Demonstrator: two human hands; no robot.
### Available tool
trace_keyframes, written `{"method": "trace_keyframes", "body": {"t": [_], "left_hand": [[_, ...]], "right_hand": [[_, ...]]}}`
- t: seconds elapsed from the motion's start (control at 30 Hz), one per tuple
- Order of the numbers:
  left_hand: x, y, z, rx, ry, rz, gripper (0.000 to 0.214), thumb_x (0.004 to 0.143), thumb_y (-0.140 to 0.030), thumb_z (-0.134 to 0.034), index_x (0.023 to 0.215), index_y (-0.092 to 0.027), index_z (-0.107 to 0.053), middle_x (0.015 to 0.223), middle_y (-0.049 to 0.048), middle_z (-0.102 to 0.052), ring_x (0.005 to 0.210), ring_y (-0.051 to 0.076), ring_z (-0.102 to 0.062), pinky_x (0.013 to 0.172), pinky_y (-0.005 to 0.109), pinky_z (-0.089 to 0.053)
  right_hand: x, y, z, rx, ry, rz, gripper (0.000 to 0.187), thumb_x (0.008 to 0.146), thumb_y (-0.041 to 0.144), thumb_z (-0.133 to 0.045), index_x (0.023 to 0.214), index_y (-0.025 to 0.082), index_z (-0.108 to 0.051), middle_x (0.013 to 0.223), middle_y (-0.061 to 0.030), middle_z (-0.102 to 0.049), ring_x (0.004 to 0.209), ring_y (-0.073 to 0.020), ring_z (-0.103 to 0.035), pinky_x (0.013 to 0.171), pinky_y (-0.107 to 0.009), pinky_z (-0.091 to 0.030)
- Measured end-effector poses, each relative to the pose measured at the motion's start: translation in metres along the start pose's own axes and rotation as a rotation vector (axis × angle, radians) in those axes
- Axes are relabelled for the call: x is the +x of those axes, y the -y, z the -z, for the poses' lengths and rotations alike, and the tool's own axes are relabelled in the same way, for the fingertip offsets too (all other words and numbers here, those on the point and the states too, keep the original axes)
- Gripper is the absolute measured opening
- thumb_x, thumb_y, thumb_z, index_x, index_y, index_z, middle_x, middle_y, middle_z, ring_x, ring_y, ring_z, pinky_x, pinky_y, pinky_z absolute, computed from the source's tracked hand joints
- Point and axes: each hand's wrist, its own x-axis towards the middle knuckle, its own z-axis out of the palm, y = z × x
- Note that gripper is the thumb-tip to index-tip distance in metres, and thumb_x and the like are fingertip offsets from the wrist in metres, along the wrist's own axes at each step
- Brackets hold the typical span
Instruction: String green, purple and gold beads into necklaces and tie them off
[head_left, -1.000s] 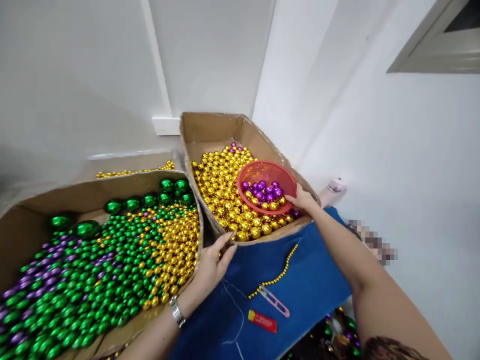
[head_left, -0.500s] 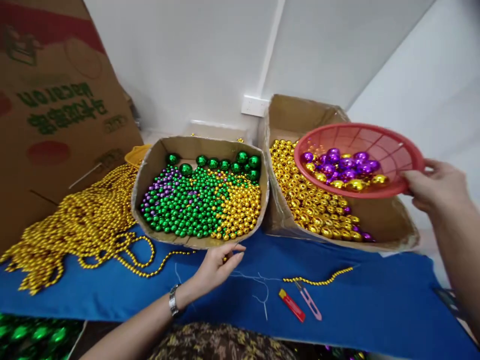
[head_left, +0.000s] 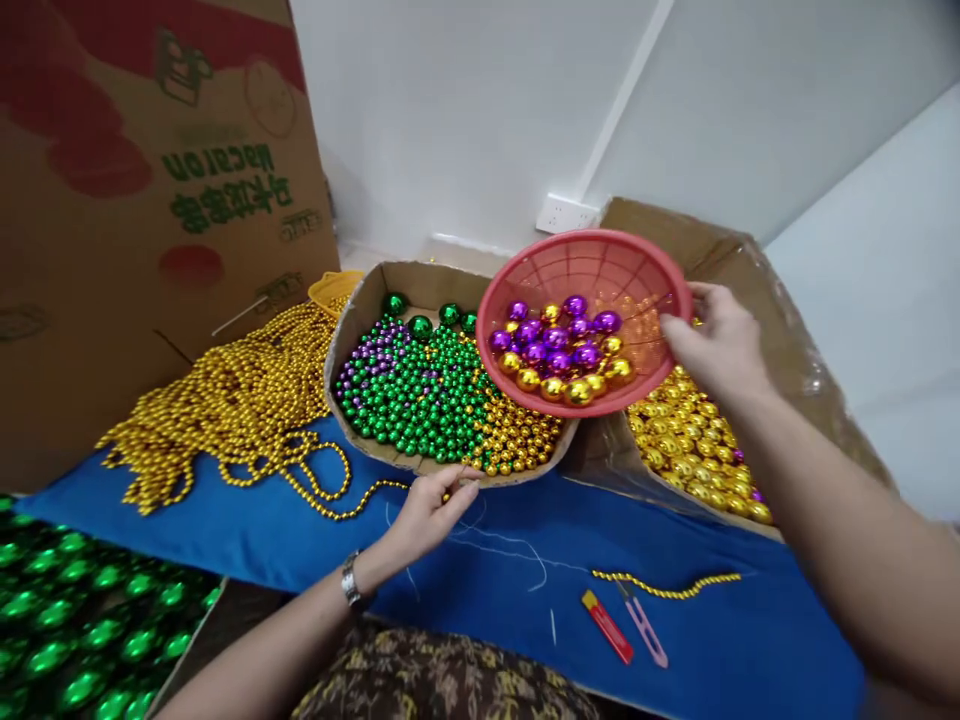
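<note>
My right hand grips the right rim of a red plastic basket, which is tilted towards me. Large shiny purple beads and gold beads lie in it. The basket hangs over the right part of a cardboard box of small green, purple and gold beads, hiding some of them. My left hand is closed at that box's front edge, a gold bead showing at its fingers. A string of gold beads runs up to this hand from the left.
A heap of gold bead strings lies left, before a tall carton. At the right stands a box with large gold beads. A red cutter, pink thread snips and a short bead string lie on the blue cloth.
My right hand has carried the red basket left, from above the gold-bead box to over the mixed-bead box. My left hand stays at the box's front edge. The view has turned somewhat left.
</note>
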Motion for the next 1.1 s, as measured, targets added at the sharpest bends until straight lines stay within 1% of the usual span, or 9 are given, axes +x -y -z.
{"method": "trace_keyframes", "body": {"t": [0.03,0.1,0.2,0.33,0.53,0.63,0.73,0.93,1.1], "left_hand": [[0.0,0.001,0.002,-0.005,-0.012,0.007,0.036,0.09,-0.043,-0.051,0.106,-0.014,-0.067,0.063,-0.0022,-0.049,0.057,0.011,-0.043,0.054,0.022,-0.033],[0.001,0.003,0.006,-0.014,-0.022,0.017,0.037,0.09,-0.044,-0.051,0.107,-0.014,-0.066,0.063,-0.0028,-0.047,0.057,0.011,-0.042,0.055,0.022,-0.032],[0.004,0.005,0.01,-0.006,-0.009,0.034,0.038,0.091,-0.043,-0.05,0.109,-0.013,-0.065,0.063,-0.0036,-0.044,0.057,0.011,-0.04,0.055,0.023,-0.031],[0.007,0.007,0.012,0.034,0.004,0.04,0.037,0.09,-0.042,-0.051,0.108,-0.013,-0.065,0.06,-0.0043,-0.043,0.055,0.011,-0.04,0.054,0.023,-0.03],[0.011,0.01,0.01,0.041,-0.003,0.029,0.033,0.089,-0.039,-0.051,0.103,-0.013,-0.067,0.063,-0.0015,-0.053,0.058,0.012,-0.047,0.056,0.024,-0.034],[0.013,0.012,0.01,0.04,-0.003,0.031,0.032,0.088,-0.038,-0.052,0.103,-0.014,-0.068,0.066,-0.0005,-0.056,0.06,0.013,-0.049,0.058,0.024,-0.036],[0.014,0.013,0.011,0.034,-0.006,0.039,0.033,0.088,-0.039,-0.052,0.103,-0.014,-0.068,0.066,-0.0001,-0.057,0.06,0.013,-0.049,0.057,0.024,-0.036],[0.014,0.007,0.012,0.022,-0.017,0.043,0.035,0.088,-0.041,-0.052,0.099,-0.013,-0.069,0.065,0.0007,-0.059,0.059,0.013,-0.05,0.056,0.024,-0.036],[0.014,0.007,0.012,0.022,-0.019,0.044,0.035,0.087,-0.043,-0.052,0.098,-0.014,-0.068,0.062,-0.0004,-0.057,0.056,0.012,-0.048,0.055,0.024,-0.035]], "right_hand": [[-0.004,0.011,-0.007,-0.009,0.045,0.001,0.045,0.075,0.024,-0.061,0.119,0.012,-0.059,0.099,-0.0142,-0.071,0.07,-0.019,-0.062,0.073,-0.038,-0.051],[-0.01,0.031,-0.021,-0.022,0.098,0.06,0.045,0.077,0.025,-0.057,0.12,0.012,-0.057,0.102,-0.0147,-0.07,0.07,-0.0206,-0.062,0.075,-0.04,-0.051],[-0.014,0.053,-0.039,-0.02,0.097,0.222,0.043,0.078,0.025,-0.052,0.119,0.012,-0.055,0.105,-0.0153,-0.069,0.08,-0.0256,-0.064,0.079,-0.043,-0.051],[-0.015,0.072,-0.055,-0.027,0.07,0.372,0.04,0.081,0.023,-0.049,0.119,0.013,-0.052,0.11,-0.0158,-0.066,0.095,-0.0295,-0.064,0.083,-0.044,-0.051],[-0.019,0.092,-0.067,-0.08,0.064,0.456,0.041,0.082,0.019,-0.048,0.123,0.015,-0.049,0.113,-0.0144,-0.065,0.099,-0.0283,-0.063,0.083,-0.041,-0.052],[-0.022,0.092,-0.066,-0.125,0.051,0.486,0.042,0.083,0.019,-0.048,0.125,0.016,-0.048,0.115,-0.0141,-0.064,0.098,-0.0279,-0.063,0.079,-0.039,-0.053],[-0.024,0.09,-0.061,-0.189,0.039,0.509,0.043,0.083,0.02,-0.048,0.126,0.015,-0.046,0.114,-0.015,-0.064,0.097,-0.0286,-0.063,0.073,-0.039,-0.054],[-0.029,0.092,-0.04,-0.309,0.005,0.536,0.045,0.085,0.021,-0.046,0.13,0.016,-0.044,0.116,-0.0154,-0.065,0.091,-0.0268,-0.065,0.06,-0.034,-0.051],[-0.031,0.095,-0.025,-0.32,0.011,0.516,0.045,0.087,0.022,-0.044,0.132,0.018,-0.042,0.124,-0.0142,-0.063,0.081,-0.0229,-0.067,0.055,-0.03,-0.048]]}}
